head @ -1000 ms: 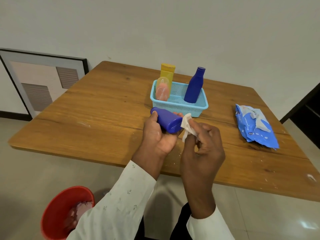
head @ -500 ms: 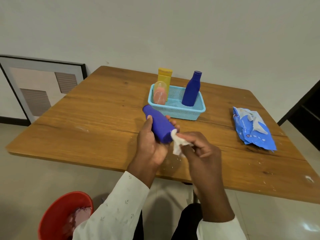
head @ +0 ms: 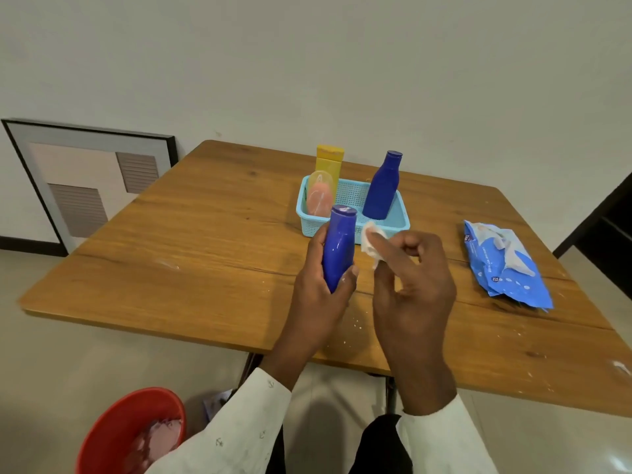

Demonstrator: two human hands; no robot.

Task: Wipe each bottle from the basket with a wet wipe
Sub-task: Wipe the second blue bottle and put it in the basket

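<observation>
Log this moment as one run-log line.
step: wiping | left hand: grips blue bottle upright | right hand: pinches wet wipe beside it | basket: three bottles left

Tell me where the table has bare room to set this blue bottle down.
Bare wood lies left of the basket out to the table edge, and between basket and wipes pack. The basket is crowded with three bottles; both hands fill the near middle.
</observation>
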